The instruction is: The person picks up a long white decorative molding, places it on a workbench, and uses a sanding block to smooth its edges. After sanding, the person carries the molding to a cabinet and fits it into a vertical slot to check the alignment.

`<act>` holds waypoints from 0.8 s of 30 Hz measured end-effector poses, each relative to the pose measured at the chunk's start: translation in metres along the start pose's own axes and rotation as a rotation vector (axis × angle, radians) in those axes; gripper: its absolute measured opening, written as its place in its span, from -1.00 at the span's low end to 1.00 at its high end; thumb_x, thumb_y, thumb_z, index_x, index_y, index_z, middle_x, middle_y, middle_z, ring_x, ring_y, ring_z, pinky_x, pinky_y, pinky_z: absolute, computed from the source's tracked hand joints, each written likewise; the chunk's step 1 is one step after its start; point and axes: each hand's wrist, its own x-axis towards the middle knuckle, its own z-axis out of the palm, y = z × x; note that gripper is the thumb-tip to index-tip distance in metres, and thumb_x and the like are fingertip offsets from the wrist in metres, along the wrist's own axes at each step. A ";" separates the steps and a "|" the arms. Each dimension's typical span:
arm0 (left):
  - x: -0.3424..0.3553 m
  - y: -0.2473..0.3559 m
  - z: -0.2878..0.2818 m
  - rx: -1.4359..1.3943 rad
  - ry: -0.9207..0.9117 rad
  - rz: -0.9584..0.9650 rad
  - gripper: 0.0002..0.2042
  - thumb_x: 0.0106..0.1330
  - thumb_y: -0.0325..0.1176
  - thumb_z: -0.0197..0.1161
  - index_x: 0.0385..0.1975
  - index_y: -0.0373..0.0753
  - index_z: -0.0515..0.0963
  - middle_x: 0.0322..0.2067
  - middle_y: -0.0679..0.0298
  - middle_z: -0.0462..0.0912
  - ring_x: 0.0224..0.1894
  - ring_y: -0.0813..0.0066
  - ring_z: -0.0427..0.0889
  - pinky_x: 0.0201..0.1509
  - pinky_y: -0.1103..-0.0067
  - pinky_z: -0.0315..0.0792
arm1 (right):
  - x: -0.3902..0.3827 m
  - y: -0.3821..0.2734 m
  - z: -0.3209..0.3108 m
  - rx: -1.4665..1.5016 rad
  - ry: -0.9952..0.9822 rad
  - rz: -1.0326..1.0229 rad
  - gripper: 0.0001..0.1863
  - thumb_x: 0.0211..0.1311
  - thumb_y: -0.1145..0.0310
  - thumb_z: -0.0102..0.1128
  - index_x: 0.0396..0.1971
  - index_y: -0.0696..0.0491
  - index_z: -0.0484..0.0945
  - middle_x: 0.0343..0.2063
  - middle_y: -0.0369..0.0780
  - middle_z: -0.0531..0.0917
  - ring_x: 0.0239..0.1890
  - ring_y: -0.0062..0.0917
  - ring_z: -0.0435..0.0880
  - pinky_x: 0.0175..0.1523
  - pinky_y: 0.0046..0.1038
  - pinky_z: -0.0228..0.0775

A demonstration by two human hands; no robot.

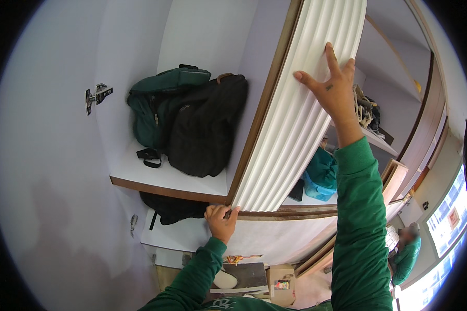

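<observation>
A long white fluted panel [301, 109] stands slantwise against the cabinet's upright divider, its lower end at the brown shelf edge. My right hand [340, 88] lies on the panel's upper part with thumb and fingers spread. Down at the panel's lower left corner, my left hand [222, 222] is closed, one fingertip touching the corner. Something small and dark shows between its fingers, too hidden to name. Beside the panel on the left, a black backpack [205, 129] and a dark green backpack [149, 111] rest on a shelf.
An open cabinet door with a metal hinge [97, 97] is at left. Another black bag [176, 207] sits on the lower shelf. Right of the panel are a blue bag [320, 176] and shelved items. A cardboard box [282, 285] stands below; a person in green [407, 256] is farther right.
</observation>
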 end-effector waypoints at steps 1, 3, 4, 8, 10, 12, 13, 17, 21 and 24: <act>0.000 0.000 -0.001 0.000 0.001 0.003 -0.77 0.09 -0.22 0.55 -0.46 -0.22 0.70 -0.40 0.33 0.69 -0.17 0.25 0.52 -0.01 0.31 0.30 | 0.000 0.000 0.001 0.006 0.002 -0.008 0.20 -0.14 -0.40 0.51 0.50 -0.15 0.23 0.37 0.56 -0.08 0.52 0.37 -0.20 0.37 0.14 0.25; 0.001 0.005 -0.003 0.010 -0.012 0.004 -0.77 0.09 -0.24 0.56 -0.43 -0.24 0.70 -0.39 0.30 0.68 -0.16 0.23 0.51 0.00 0.30 0.31 | 0.001 0.004 0.002 0.014 0.004 -0.026 0.20 -0.15 -0.41 0.50 0.49 -0.15 0.25 0.36 0.56 -0.07 0.51 0.40 -0.19 0.37 0.16 0.25; 0.002 0.007 -0.005 0.023 -0.027 0.004 -0.76 0.08 -0.26 0.56 -0.40 -0.26 0.70 -0.37 0.26 0.68 -0.16 0.20 0.51 0.00 0.30 0.32 | 0.002 0.006 0.002 0.009 0.022 -0.046 0.20 -0.16 -0.42 0.50 0.49 -0.14 0.26 0.34 0.57 -0.06 0.50 0.42 -0.19 0.36 0.17 0.25; 0.014 0.026 -0.013 0.026 0.063 0.013 -0.69 0.09 -0.30 0.56 -0.20 -0.26 0.70 -0.27 0.21 0.67 -0.14 0.15 0.50 0.03 0.28 0.34 | 0.002 0.017 0.013 0.008 0.081 -0.127 0.19 -0.17 -0.45 0.49 0.47 -0.12 0.29 0.29 0.61 0.00 0.46 0.50 -0.14 0.35 0.21 0.24; 0.039 0.050 -0.009 -0.018 0.104 0.169 -0.61 0.11 -0.32 0.55 -0.06 -0.26 0.68 -0.24 0.20 0.65 -0.13 0.14 0.48 0.04 0.28 0.33 | 0.004 0.024 0.017 -0.014 0.098 -0.160 0.19 -0.17 -0.45 0.49 0.46 -0.11 0.30 0.27 0.62 0.02 0.45 0.52 -0.11 0.34 0.23 0.24; 0.082 0.071 -0.006 -0.021 0.155 0.286 -0.60 0.12 -0.33 0.55 -0.03 -0.25 0.68 -0.24 0.20 0.63 -0.11 0.15 0.48 0.04 0.30 0.33 | 0.005 0.024 0.020 -0.018 0.101 -0.162 0.19 -0.17 -0.45 0.49 0.45 -0.11 0.31 0.25 0.63 0.04 0.44 0.52 -0.07 0.34 0.24 0.23; 0.106 0.083 -0.005 -0.069 0.190 0.306 -0.59 0.11 -0.32 0.56 -0.03 -0.24 0.68 -0.19 0.19 0.62 -0.07 0.15 0.47 0.07 0.29 0.32 | 0.006 0.024 0.021 0.006 0.096 -0.159 0.19 -0.17 -0.44 0.49 0.45 -0.11 0.31 0.25 0.63 0.05 0.44 0.51 -0.07 0.35 0.24 0.21; 0.162 0.115 0.016 -0.131 0.281 0.380 -0.56 0.07 -0.26 0.59 -0.03 -0.22 0.68 0.04 0.15 0.55 0.10 0.10 0.41 0.24 0.23 0.27 | 0.008 0.026 0.017 0.038 0.087 -0.179 0.17 -0.15 -0.43 0.49 0.46 -0.11 0.31 0.24 0.64 0.06 0.44 0.51 -0.07 0.38 0.25 0.15; 0.179 0.119 0.023 -0.115 0.257 0.412 -0.54 0.06 -0.23 0.60 -0.03 -0.22 0.67 0.18 0.13 0.48 0.28 0.02 0.33 0.38 0.16 0.18 | 0.004 0.019 0.016 0.029 0.077 -0.133 0.16 -0.13 -0.41 0.50 0.46 -0.13 0.31 0.28 0.62 0.03 0.45 0.51 -0.09 0.41 0.24 0.09; 0.181 0.119 0.028 -0.171 0.254 0.392 -0.55 0.07 -0.23 0.60 -0.04 -0.23 0.68 0.21 0.12 0.47 0.35 -0.02 0.29 0.42 0.15 0.16 | 0.002 0.017 0.011 -0.121 0.072 -0.109 0.16 -0.16 -0.41 0.51 0.46 -0.15 0.31 0.33 0.57 0.01 0.44 0.53 -0.08 0.40 0.19 0.16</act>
